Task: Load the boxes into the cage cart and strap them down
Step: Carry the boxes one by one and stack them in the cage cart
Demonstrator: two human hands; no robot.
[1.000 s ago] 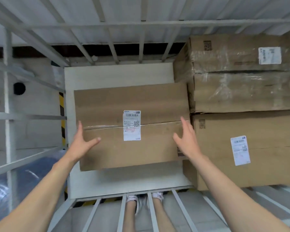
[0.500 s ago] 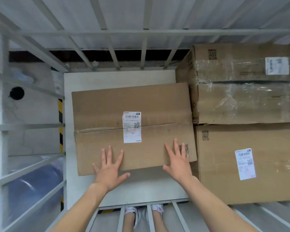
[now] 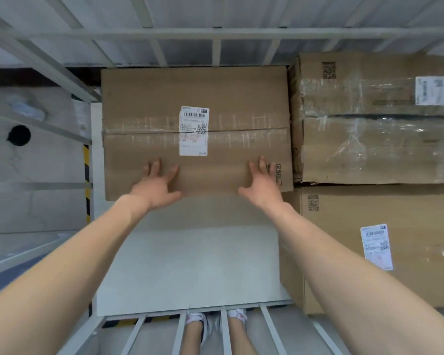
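A brown cardboard box (image 3: 149, 98) with a white shipping label lies flat on the cage cart's white floor (image 3: 190, 265), its far edge against the back bars. My left hand (image 3: 157, 185) rests with spread fingers on the box's near left edge. On its near right edge my right hand (image 3: 262, 184) presses the same way, fingers apart. Neither hand wraps around the box. To the right stand two larger boxes: a tape-wrapped box (image 3: 374, 139) at the back and a plain labelled box (image 3: 408, 208) in front of it.
Grey metal cage bars (image 3: 215, 34) close the back, the left side and the near edge of the cart. Yellow-black hazard tape (image 3: 87, 180) marks the floor at the left. My feet show through the near bars.
The box has slid away from me to the back bars of the cart, beside the tape-wrapped box. Both hands moved forward with it, pushing on its near edge.
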